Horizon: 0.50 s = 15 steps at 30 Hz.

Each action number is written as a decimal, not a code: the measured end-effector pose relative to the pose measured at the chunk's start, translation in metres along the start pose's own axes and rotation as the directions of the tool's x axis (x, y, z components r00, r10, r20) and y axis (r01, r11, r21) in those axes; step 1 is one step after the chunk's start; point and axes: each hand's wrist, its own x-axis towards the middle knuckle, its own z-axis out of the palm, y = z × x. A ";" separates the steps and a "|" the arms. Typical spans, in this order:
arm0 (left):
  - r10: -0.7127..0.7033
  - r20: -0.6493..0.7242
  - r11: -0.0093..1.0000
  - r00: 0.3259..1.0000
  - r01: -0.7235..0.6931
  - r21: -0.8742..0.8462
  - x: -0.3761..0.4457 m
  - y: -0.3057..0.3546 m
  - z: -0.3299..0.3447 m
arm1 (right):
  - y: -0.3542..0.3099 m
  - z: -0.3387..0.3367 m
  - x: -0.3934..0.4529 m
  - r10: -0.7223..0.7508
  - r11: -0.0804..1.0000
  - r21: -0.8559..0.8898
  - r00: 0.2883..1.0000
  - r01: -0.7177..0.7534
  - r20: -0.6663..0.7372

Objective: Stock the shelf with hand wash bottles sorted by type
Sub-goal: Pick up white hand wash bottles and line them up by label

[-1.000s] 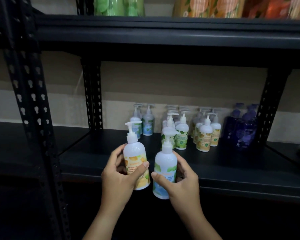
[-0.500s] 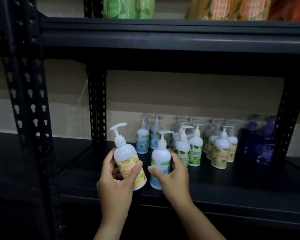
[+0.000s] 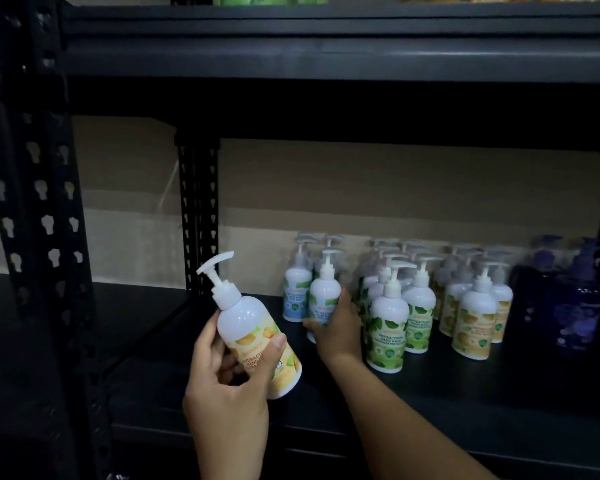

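Our right hand (image 3: 336,327) reaches deep onto the shelf (image 3: 499,393), fingers (image 3: 314,323) clamped round the blue-label bottle (image 3: 323,299), standing it by its matching blue bottles (image 3: 295,292) at the back left. Our left hand (image 3: 229,375) holds the yellow-label bottle (image 3: 257,337) tilted off the shelf, fingers wrapped on it (waiting its turn, we'd guess). Its yellow group (image 3: 475,323) sits right, beyond the green bottles (image 3: 388,327), which crowd the reach; purple bottles (image 3: 575,306) stand at the far end.
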 end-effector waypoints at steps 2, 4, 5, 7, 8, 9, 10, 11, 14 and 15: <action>0.005 -0.014 1.000 1.000 -0.005 0.000 0.001 -0.003 -0.001 | 0.006 0.006 0.007 -0.006 1.000 -0.028 1.000 0.006 -0.013; 0.005 -0.020 1.000 1.000 -0.005 -0.004 0.001 -0.006 -0.002 | 0.011 0.013 0.017 -0.011 0.999 -0.036 0.999 0.010 -0.035; 0.002 -0.021 1.000 1.000 -0.002 -0.005 0.001 -0.008 -0.002 | 0.013 0.016 0.021 -0.011 0.999 -0.036 0.999 0.009 -0.043; -0.004 -0.021 1.000 1.000 0.004 0.000 0.002 -0.011 -0.001 | 0.016 0.020 0.028 -0.008 1.000 -0.026 0.999 0.007 -0.052; -0.006 -0.021 1.000 1.000 0.006 0.003 0.003 -0.013 -0.001 | 0.017 0.022 0.031 -0.013 1.000 -0.021 0.998 0.012 -0.055; -0.006 -0.017 1.000 1.000 0.006 0.006 0.003 -0.014 -0.001 | 0.018 0.023 0.033 -0.018 1.000 -0.021 0.998 0.017 -0.056; -0.007 -0.011 1.000 1.000 0.007 0.010 0.003 -0.014 -0.001 | 0.019 0.024 0.035 -0.023 0.999 -0.026 0.998 0.022 -0.055; -0.007 -0.008 1.000 1.000 0.007 0.013 0.003 -0.015 -0.001 | 0.019 0.024 0.038 -0.027 0.999 -0.035 0.998 0.026 -0.054; -0.001 -0.010 1.000 1.000 0.001 0.012 0.005 -0.015 -0.003 | 0.021 0.024 0.043 -0.037 0.998 -0.053 0.997 0.034 -0.061; 0.000 -0.015 1.000 1.000 0.000 0.009 0.005 -0.014 -0.004 | 0.021 0.023 0.044 -0.037 0.998 -0.056 0.997 0.034 -0.064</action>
